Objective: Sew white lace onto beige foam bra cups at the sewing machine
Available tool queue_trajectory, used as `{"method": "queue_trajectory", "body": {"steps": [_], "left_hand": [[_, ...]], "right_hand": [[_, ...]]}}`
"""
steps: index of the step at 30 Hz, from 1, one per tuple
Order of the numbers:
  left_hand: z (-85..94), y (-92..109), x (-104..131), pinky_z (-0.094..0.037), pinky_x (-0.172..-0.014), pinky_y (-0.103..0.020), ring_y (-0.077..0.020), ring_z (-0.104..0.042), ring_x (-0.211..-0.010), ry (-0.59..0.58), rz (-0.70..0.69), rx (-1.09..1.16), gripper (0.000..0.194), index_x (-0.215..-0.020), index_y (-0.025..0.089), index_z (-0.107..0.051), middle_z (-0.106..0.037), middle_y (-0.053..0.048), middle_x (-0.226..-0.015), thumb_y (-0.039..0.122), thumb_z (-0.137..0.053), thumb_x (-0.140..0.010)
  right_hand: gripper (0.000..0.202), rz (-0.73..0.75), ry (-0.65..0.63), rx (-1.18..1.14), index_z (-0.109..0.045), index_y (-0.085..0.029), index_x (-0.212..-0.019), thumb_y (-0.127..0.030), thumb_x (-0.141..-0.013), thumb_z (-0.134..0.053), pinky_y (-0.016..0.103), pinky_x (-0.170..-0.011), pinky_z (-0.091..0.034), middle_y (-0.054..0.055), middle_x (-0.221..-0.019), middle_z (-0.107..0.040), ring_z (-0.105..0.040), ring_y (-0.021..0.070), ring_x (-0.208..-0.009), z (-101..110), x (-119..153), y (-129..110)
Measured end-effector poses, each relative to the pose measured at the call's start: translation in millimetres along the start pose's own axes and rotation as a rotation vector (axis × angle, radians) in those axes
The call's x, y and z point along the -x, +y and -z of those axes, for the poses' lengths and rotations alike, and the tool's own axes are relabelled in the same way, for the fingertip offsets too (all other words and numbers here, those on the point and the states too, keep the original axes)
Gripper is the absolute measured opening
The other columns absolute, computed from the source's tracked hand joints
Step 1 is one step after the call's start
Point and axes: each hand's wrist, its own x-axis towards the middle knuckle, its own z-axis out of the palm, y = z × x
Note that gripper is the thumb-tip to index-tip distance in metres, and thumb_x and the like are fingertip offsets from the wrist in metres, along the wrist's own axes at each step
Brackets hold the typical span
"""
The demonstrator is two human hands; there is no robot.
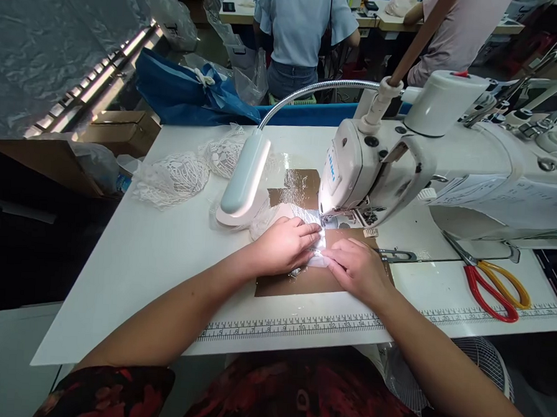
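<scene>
White lacy fabric (321, 240) lies under the needle area of a white sewing machine (348, 165), lit brightly by its lamp. My left hand (286, 243) rests flat on this fabric, fingers stretched toward the presser foot. Beside it, my right hand (359, 269) pinches the fabric's near edge between thumb and fingers. Both hands are just in front of the machine head. A brown sheet (297, 285) covers the table under the hands. More of the pale fabric bunches to the left, partly behind the lamp head (246, 176).
Two bundles of white lace, one nearer (172, 177) and one farther (223, 156), lie at the left. Scissors (493, 285) with red and yellow handles and a metal tool (400, 256) lie right. A ruler strip (295, 326) runs along the front edge. Two people sit beyond.
</scene>
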Motion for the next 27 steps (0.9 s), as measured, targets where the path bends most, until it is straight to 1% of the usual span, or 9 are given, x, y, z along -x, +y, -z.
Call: {"method": "queue_trajectory", "body": {"steps": [4, 9, 13, 18, 22, 27], "left_hand": [[-1.8, 2.1, -3.7, -0.044, -0.081, -0.040, -0.0270, -0.055, -0.100, -0.011, 0.017, -0.056, 0.043, -0.131, 0.012, -0.058, -0.056, -0.013, -0.139, 0.033, -0.046, -0.095], [-3.5, -1.3, -6.3, -0.042, -0.081, -0.040, -0.0274, -0.054, -0.100, 0.006, 0.029, -0.096, 0.044, -0.131, 0.012, -0.057, -0.054, -0.015, -0.140, 0.034, -0.042, -0.097], [-4.2, -2.0, -4.8, -0.041, -0.084, -0.039, -0.0264, -0.054, -0.102, 0.019, -0.002, -0.083, 0.041, -0.129, 0.012, -0.058, -0.056, -0.014, -0.138, 0.033, -0.039, -0.099], [-5.0, -3.2, -3.9, -0.040, -0.085, -0.039, -0.0257, -0.054, -0.102, 0.034, -0.012, -0.072, 0.041, -0.131, 0.014, -0.057, -0.057, -0.012, -0.137, 0.033, -0.040, -0.099], [-6.6, -7.3, -5.8, -0.040, -0.084, -0.038, -0.0255, -0.054, -0.102, 0.051, -0.006, -0.078, 0.041, -0.130, 0.013, -0.058, -0.057, -0.011, -0.138, 0.034, -0.040, -0.099], [-10.3, -12.6, -8.2, -0.040, -0.082, -0.038, -0.0256, -0.054, -0.103, 0.103, -0.003, -0.137, 0.040, -0.129, 0.013, -0.060, -0.058, -0.011, -0.137, 0.033, -0.040, -0.100]], "right_hand": [[0.023, 0.025, 0.016, 0.028, -0.075, -0.019, -0.095, -0.021, -0.093, -0.052, 0.029, -0.073, -0.042, 0.005, -0.083, -0.068, -0.055, 0.0175, -0.076, -3.8, -0.1, 2.7], [0.025, -0.007, 0.013, 0.104, -0.075, -0.019, -0.099, -0.021, -0.093, -0.051, 0.029, -0.072, -0.041, 0.005, -0.080, -0.067, -0.054, 0.0177, -0.074, -6.5, -1.0, 4.5], [0.026, 0.001, 0.011, 0.165, -0.074, -0.019, -0.098, -0.019, -0.094, -0.049, 0.030, -0.071, -0.039, 0.005, -0.080, -0.066, -0.053, 0.0179, -0.074, -5.5, -2.0, 4.3], [0.026, 0.034, 0.016, 0.208, -0.074, -0.019, -0.097, -0.021, -0.095, -0.048, 0.030, -0.069, -0.037, 0.005, -0.079, -0.066, -0.051, 0.0175, -0.072, -4.9, -1.9, 5.2], [0.027, 0.005, -0.012, 0.215, -0.073, -0.020, -0.103, -0.023, -0.095, -0.048, 0.030, -0.068, -0.037, 0.005, -0.079, -0.065, -0.052, 0.0177, -0.073, -6.5, -2.7, 6.1], [0.030, -0.055, -0.027, 0.247, -0.072, -0.019, -0.111, -0.025, -0.094, -0.048, 0.031, -0.068, -0.038, 0.006, -0.082, -0.065, -0.054, 0.0190, -0.074, -8.1, -7.0, 4.3]]}}
